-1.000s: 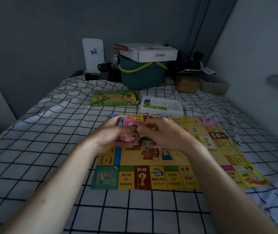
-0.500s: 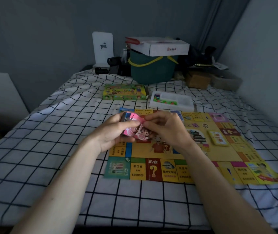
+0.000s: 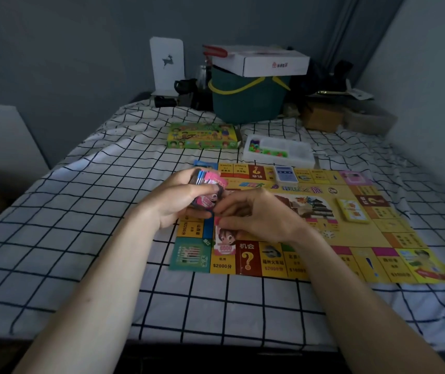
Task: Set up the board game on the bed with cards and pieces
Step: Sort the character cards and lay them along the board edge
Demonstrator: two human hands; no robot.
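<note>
The left hand [image 3: 181, 201] is closed around a stack of cards [image 3: 206, 190] at the centre of the frame, its fingers wrapped about the fanned pink and blue edges. Touching it on the right, the right hand [image 3: 259, 217] pinches a single pink card [image 3: 225, 238] that hangs down over the board's lower left corner. The game board [image 3: 351, 238] lies flat on the checked bed sheet [image 3: 81, 211]. A yellow card pile [image 3: 352, 210] sits at centre right of the board. Above it, toward the top of the frame, lie a green game box [image 3: 202, 136] and a white tray of pieces [image 3: 280, 151].
</note>
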